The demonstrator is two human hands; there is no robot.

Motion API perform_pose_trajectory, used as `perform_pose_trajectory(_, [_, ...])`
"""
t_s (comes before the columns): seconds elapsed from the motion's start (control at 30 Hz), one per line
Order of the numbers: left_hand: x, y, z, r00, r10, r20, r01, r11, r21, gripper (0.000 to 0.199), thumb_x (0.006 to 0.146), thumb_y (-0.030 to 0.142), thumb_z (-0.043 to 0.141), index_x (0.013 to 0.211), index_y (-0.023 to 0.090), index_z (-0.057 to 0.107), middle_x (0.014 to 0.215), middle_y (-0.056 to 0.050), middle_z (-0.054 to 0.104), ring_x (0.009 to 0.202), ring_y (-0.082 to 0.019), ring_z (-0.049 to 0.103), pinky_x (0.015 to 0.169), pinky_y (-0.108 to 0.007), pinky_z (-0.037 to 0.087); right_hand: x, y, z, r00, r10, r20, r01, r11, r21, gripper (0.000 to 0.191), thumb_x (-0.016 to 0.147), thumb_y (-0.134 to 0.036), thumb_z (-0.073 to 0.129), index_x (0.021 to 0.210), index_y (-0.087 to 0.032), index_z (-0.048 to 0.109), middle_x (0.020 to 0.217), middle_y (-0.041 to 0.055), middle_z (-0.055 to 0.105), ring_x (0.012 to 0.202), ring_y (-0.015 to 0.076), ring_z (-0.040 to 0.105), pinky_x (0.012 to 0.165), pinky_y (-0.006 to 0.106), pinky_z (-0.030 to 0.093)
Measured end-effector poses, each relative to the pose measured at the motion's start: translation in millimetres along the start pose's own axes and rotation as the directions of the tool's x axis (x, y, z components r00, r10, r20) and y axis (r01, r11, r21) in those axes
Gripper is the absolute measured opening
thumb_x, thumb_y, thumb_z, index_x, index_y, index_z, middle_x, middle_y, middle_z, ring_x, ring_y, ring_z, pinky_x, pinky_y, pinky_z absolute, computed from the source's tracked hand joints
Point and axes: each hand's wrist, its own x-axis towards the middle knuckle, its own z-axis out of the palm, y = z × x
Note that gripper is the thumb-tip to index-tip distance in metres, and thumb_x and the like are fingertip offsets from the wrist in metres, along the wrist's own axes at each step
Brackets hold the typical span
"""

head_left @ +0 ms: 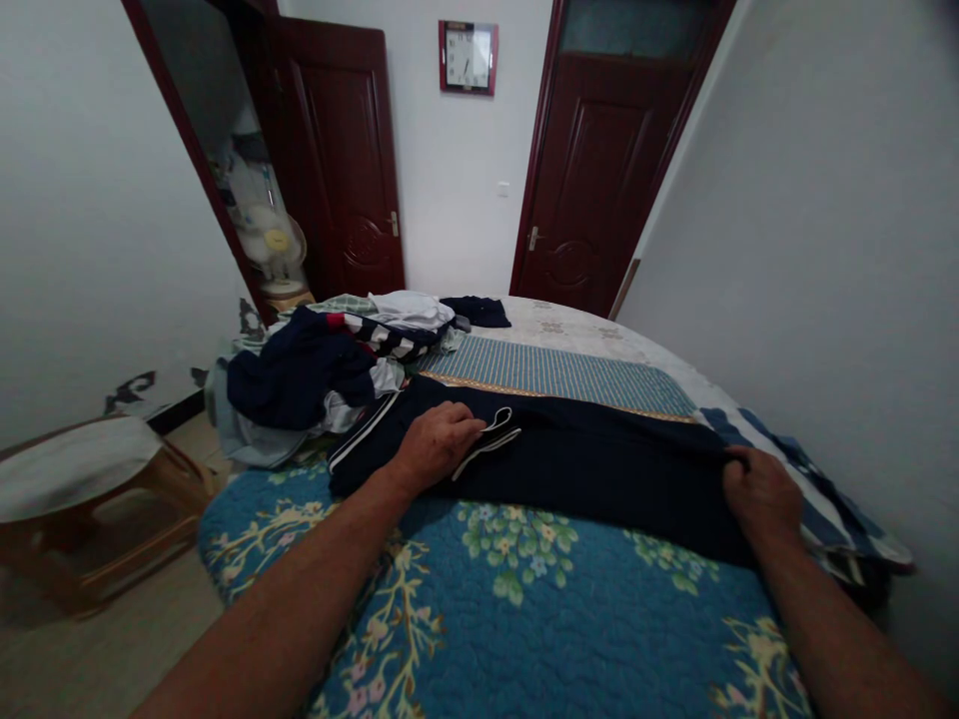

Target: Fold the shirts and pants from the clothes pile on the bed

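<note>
A long dark navy garment with white-striped trim lies folded lengthwise across the bed; it looks like trousers, though its full shape is hidden by the folds. My left hand is closed on it left of its middle, beside a raised flap edged in white. At its right end, my right hand pinches the upper edge between thumb and fingers. White stripes also run along the garment's left end. Beneath it spreads a blue quilted cover with flowers.
A heap of clothes lies at the far left of the bed. Another folded dark garment rests at the back. Blue-and-white striped cloth lies by the right wall. A wooden stool stands on the left, near an open door.
</note>
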Motion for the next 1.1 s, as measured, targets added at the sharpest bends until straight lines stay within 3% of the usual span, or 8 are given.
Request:
perform_pose_trajectory(0.17, [-3, 1, -3.4, 0.97, 0.097, 0.223, -0.072, 0.991, -0.117, 0.023, 0.104, 0.031, 0.058, 0.106, 0.028, 0.08, 0.103, -0.005, 0.073, 0.098, -0.019, 0.067, 0.08, -0.029, 0.05, 0, -1, 1, 1.0, 0.003, 0.015, -0.003, 1.0, -0.007, 0.035, 0.083, -0.03, 0.047, 0.1, -0.017, 0.074, 0.104, 0.0179, 0.072, 0.102, 0.035, 0.066, 0.094, 0.05, 0.053])
perform_pose_trajectory(0.37, [-4, 1, -8.8, 0.975, 0.056, 0.214, -0.011, 0.979, -0.206, 0.022, 0.095, 0.034, 0.07, 0.113, 0.025, 0.079, 0.11, -0.007, 0.074, 0.105, -0.023, 0.069, 0.091, -0.033, 0.053, -4, -14, -8, 0.984, -0.162, -0.071, 0.157, 0.986, -0.061, 0.03, 0.086, -0.023, 0.048, 0.104, -0.015, 0.07, 0.114, 0.0198, 0.069, 0.117, 0.0348, 0.063, 0.105, 0.05, 0.049])
perform_pose_trajectory(0.47, [-3, -3, -5.4, 0.98, 0.002, 0.198, 0.038, 0.979, -0.198, 0.025, 0.094, 0.032, 0.07, 0.117, 0.023, 0.076, 0.109, -0.007, 0.074, 0.103, -0.023, 0.069, 0.09, -0.034, 0.053, -8, -47, -16, 0.951, -0.304, -0.056, 0.304, 0.953, -0.016, 0.025, 0.088, -0.021, 0.052, 0.105, -0.016, 0.069, 0.123, 0.0186, 0.067, 0.124, 0.0332, 0.06, 0.112, 0.051, 0.044])
perform_pose_trajectory(0.57, [-2, -7, 0.3, 0.986, -0.044, 0.161, 0.079, 0.972, -0.22, 0.02, 0.101, 0.03, 0.056, 0.106, 0.021, 0.074, 0.101, -0.007, 0.073, 0.097, -0.021, 0.069, 0.086, -0.033, 0.052, -13, -101, -18, 0.895, -0.443, 0.058, 0.435, 0.893, 0.12, 0.022, 0.094, -0.02, 0.051, 0.107, -0.02, 0.069, 0.122, 0.016, 0.069, 0.121, 0.0302, 0.061, 0.112, 0.048, 0.045])
perform_pose_trajectory(0.67, [-2, -10, 3.5, 0.99, -0.057, 0.129, 0.089, 0.962, -0.257, 0.023, 0.104, 0.03, 0.049, 0.103, 0.022, 0.07, 0.102, -0.007, 0.071, 0.096, -0.021, 0.069, 0.086, -0.033, 0.052, -16, -161, -11, 0.833, -0.527, 0.167, 0.488, 0.844, 0.225, 0.024, 0.098, -0.024, 0.053, 0.116, -0.02, 0.069, 0.129, 0.0156, 0.068, 0.125, 0.0301, 0.059, 0.111, 0.046, 0.046])
perform_pose_trajectory(0.8, [-2, -12, 4.8, 0.986, -0.116, 0.118, 0.143, 0.956, -0.255, 0.025, 0.107, 0.034, 0.041, 0.104, 0.024, 0.063, 0.099, -0.005, 0.07, 0.092, -0.022, 0.069, 0.082, -0.034, 0.052, -17, -221, 11, 0.798, -0.525, 0.294, 0.492, 0.851, 0.183, 0.025, 0.098, -0.027, 0.06, 0.121, -0.02, 0.068, 0.126, 0.0143, 0.068, 0.117, 0.0298, 0.059, 0.1, 0.042, 0.048])
perform_pose_trajectory(0.97, [-3, -17, 8.2, 0.98, -0.188, 0.067, 0.198, 0.954, -0.226, 0.023, 0.109, 0.037, 0.038, 0.107, 0.025, 0.058, 0.093, -0.004, 0.069, 0.087, -0.023, 0.069, 0.08, -0.035, 0.05, -16, -243, 36, 0.805, -0.468, 0.364, 0.461, 0.88, 0.111, 0.019, 0.102, -0.023, 0.055, 0.111, -0.02, 0.071, 0.111, 0.0126, 0.072, 0.105, 0.0271, 0.061, 0.09, 0.037, 0.046])
perform_pose_trajectory(1.1, [-1, -21, 2.7, 0.982, -0.18, 0.058, 0.189, 0.957, -0.221, 0.025, 0.109, 0.037, 0.039, 0.108, 0.024, 0.06, 0.095, -0.004, 0.069, 0.088, -0.022, 0.068, 0.08, -0.034, 0.049, -14, -234, 34, 0.867, -0.447, 0.22, 0.406, 0.89, 0.206, 0.024, 0.103, -0.019, 0.048, 0.114, -0.019, 0.07, 0.115, 0.0128, 0.071, 0.109, 0.0277, 0.06, 0.095, 0.038, 0.045])
